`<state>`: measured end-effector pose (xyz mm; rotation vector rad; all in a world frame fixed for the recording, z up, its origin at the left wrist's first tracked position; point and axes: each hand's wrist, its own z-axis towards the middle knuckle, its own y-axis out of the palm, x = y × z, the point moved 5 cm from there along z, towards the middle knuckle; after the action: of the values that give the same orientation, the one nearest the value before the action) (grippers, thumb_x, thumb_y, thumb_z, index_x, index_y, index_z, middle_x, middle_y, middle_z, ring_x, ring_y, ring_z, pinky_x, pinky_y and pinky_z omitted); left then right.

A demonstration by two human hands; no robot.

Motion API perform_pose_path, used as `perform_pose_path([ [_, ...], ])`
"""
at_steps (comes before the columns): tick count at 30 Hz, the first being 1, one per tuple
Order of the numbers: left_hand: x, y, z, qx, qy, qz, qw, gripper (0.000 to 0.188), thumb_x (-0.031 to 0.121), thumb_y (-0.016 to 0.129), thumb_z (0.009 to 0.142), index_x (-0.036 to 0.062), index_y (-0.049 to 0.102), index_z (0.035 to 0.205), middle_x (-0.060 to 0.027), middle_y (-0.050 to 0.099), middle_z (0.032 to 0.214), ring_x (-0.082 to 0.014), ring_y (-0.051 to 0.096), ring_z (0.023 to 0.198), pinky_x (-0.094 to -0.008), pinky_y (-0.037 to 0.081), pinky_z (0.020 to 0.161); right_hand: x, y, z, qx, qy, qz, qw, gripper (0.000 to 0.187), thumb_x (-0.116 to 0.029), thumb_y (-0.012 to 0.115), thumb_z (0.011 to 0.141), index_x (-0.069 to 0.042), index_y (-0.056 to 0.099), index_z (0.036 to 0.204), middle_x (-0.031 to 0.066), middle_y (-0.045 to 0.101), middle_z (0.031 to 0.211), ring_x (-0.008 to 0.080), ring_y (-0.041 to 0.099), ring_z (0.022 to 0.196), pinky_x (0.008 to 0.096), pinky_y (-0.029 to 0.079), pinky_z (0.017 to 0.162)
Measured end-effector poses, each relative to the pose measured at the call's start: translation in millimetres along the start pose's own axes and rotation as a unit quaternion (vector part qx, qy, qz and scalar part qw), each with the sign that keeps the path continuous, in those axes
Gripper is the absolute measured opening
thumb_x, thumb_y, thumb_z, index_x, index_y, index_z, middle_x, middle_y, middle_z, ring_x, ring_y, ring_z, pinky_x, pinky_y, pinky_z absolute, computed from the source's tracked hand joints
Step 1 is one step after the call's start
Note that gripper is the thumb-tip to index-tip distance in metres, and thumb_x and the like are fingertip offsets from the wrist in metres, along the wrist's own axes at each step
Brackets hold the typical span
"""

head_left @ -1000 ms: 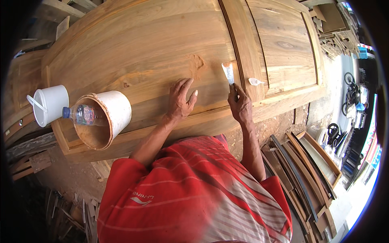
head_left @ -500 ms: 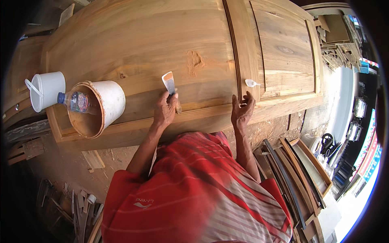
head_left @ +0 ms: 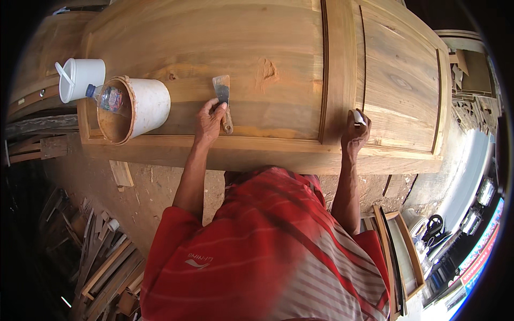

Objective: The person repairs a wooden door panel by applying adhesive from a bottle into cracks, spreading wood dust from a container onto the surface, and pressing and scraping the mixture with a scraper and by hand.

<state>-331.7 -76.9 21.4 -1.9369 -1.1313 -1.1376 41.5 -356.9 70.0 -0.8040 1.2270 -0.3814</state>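
A putty knife (head_left: 221, 88) with a worn wooden handle is gripped in my left hand (head_left: 208, 127), its blade pointing away from me over a wooden panelled door (head_left: 214, 37). My right hand (head_left: 354, 140) has its fingers closed around a small white squeeze bottle (head_left: 358, 117) above the door's cross rail. Between the two hands, farther off, lies a patch of orange-brown sawdust (head_left: 269, 70) on the large panel. The tip of the bottle is hard to make out behind my fingers.
On the door's left end a stained white bucket (head_left: 152, 107) lies on its side, with a clear plastic bottle (head_left: 111, 100) at its mouth. Beside it is a smaller white pail (head_left: 89, 76). Wood offcuts (head_left: 101, 273) lie at lower left; a wooden frame (head_left: 409, 257) stands at lower right.
My right hand was open near the squeeze bottle and has closed on it. My left hand still holds the putty knife. The whole view has shifted slightly.
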Motion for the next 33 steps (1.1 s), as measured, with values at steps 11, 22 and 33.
perform_pose_path([
  [11, 39, 42, -7, 0.098, 0.068, 0.208, 0.971, 0.043, 0.020, 0.074, 0.099, -0.0003, 0.063, 0.135, -0.0133, 0.074, 0.108, -0.0192, 0.070, 0.091, -0.0354, 0.057, 0.082, 50, -24, 51, -0.015, 0.008, -0.059, 0.998, 0.035, -0.029, 0.076, 0.096, 0.000, 0.075, 0.115, 0.0194, 0.068, 0.117, 0.0369, 0.068, 0.106, 0.0464, 0.054, 0.091],
  [22, 16, -45, -58, 0.270, 0.254, 0.394, 0.841, 0.036, 0.020, 0.068, 0.102, 0.0036, 0.063, 0.133, -0.0186, 0.065, 0.120, -0.0350, 0.064, 0.104, -0.0468, 0.054, 0.090, 27, -15, -43, -0.097, -0.048, -0.026, 0.994, 0.044, -0.023, 0.074, 0.098, -0.004, 0.058, 0.133, 0.0182, 0.061, 0.120, 0.0337, 0.063, 0.102, 0.0447, 0.054, 0.088],
  [33, -3, -49, -63, 0.326, 0.208, 0.377, 0.842, 0.033, 0.020, 0.070, 0.100, 0.0066, 0.065, 0.129, -0.0189, 0.060, 0.126, -0.0394, 0.062, 0.114, -0.0497, 0.053, 0.094, -82, 90, -11, -0.203, -0.292, -0.199, 0.913, 0.071, -0.057, 0.054, 0.104, -0.017, 0.043, 0.161, 0.0237, 0.030, 0.168, 0.0466, 0.028, 0.153, 0.0637, 0.024, 0.122],
])
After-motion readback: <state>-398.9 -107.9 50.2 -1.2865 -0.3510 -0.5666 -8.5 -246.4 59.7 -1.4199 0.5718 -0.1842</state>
